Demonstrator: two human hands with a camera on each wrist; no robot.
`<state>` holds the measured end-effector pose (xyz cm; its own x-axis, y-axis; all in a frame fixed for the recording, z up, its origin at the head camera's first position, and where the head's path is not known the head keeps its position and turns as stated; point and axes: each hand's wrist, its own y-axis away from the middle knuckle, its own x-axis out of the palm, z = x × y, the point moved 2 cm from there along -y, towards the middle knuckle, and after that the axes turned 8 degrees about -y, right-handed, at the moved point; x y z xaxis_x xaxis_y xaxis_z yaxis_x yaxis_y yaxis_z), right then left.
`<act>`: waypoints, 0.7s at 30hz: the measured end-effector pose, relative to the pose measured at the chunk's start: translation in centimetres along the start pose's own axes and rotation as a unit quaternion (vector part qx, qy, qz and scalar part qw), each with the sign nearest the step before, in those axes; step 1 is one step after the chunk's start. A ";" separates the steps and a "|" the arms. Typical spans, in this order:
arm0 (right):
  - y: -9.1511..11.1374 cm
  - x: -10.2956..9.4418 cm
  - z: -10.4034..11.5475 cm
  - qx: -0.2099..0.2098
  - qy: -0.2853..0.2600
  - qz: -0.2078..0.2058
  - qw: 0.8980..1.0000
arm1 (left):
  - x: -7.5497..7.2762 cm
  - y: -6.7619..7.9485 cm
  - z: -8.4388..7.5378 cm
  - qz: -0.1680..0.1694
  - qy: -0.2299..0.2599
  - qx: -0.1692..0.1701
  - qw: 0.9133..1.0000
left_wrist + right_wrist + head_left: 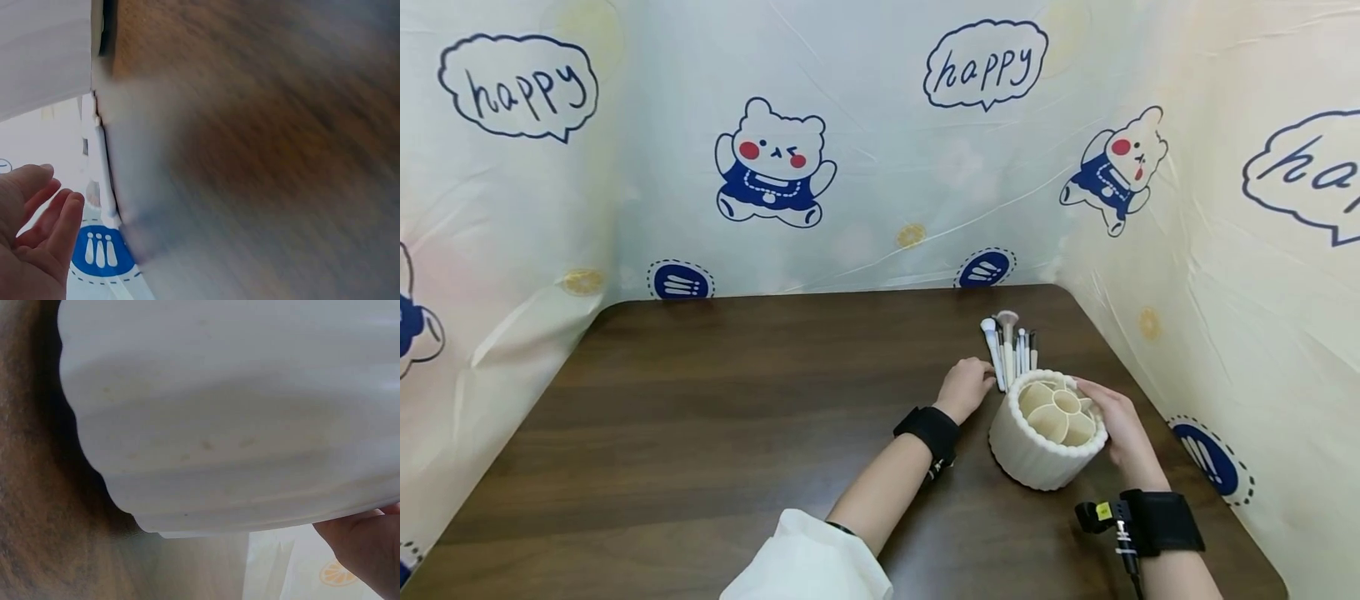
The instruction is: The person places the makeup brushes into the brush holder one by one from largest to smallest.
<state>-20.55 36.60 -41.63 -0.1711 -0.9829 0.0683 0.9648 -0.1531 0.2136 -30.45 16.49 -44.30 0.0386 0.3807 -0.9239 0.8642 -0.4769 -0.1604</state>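
Observation:
A cream-white round holder point(1037, 446) with a ribbed wall and petal-shaped compartments stands on the table, its opening up. My right hand point(1122, 429) rests against its right side near the rim; in the right wrist view the digits of that hand point(369, 547) touch the holder's ribbed wall point(231, 425). Several makeup brushes point(1007, 346) with pale handles lie behind the holder, heads pointing away. Beside their handle ends is my left hand point(964, 390). In the left wrist view, the left hand point(40, 231) has loosely bent fingers and holds nothing; a brush point(104, 172) appears beyond it.
The brown wooden table point(700, 433) reaches to a printed curtain point(865, 167) at the back and both sides. Black straps point(928, 433) wrap the wrists. A small camera with a cable point(1105, 517) sits at the right wrist.

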 end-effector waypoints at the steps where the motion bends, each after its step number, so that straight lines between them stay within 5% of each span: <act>1: 0.0 0.0 0.0 -0.001 -0.003 -0.002 1.000 | 0.1 -0.2 -0.1 0.002 -0.005 0.003 1.000; 9: -0.3 0.0 -0.1 -0.002 -0.017 -0.011 1.000 | 1.1 -1.1 -0.7 0.008 0.001 0.002 1.000; 21: -0.4 -0.1 -0.1 -0.012 -0.018 -0.018 1.000 | 2.7 -2.4 -1.2 0.021 0.128 -0.062 0.990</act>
<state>-20.93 36.77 -41.86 -0.2119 -0.9726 0.0957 0.9623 -0.1906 0.1938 -31.77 19.58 -46.00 0.1886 0.5581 -0.8080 0.9135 -0.4017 -0.0642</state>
